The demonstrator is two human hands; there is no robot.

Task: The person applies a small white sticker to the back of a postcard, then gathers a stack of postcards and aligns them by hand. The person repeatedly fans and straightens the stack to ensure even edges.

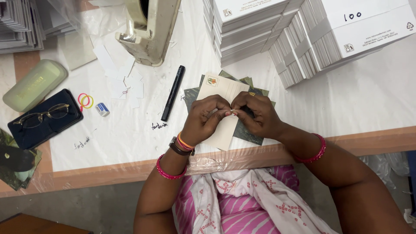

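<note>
— Looking down from the head camera, what are the hands doing?

— Both are raised just over a cream card (pixel 225 108) that tops a small fanned stack of dark cards (pixel 247 130) at the table's (pixel 368 104) near edge. The left hand (pixel 203 120) and the right hand (pixel 255 116) meet fingertip to fingertip, each pinching one tiny pale thing (pixel 233 112) between them; it is too small to identify.

— Why hold it there?

— My guess: right above the card, where the eyes fall, so fine work stays steady and close to the stack.

— And round about?

— A black marker (pixel 173 93) lies just left of the cards, within reach. Scraps of white paper (pixel 125 82) are scattered beside a cream-coloured machine (pixel 147 30). Further left sit two rubber bands (pixel 85 101), a small eraser (pixel 102 109), spectacles (pixel 41 116) resting on a dark case (pixel 30 134), and a pale green case (pixel 34 84).

— Behind the hands?

— Banded bundles of white cards (pixel 303 39) are stacked well apart from the working spot, likely kept out of the way.
</note>
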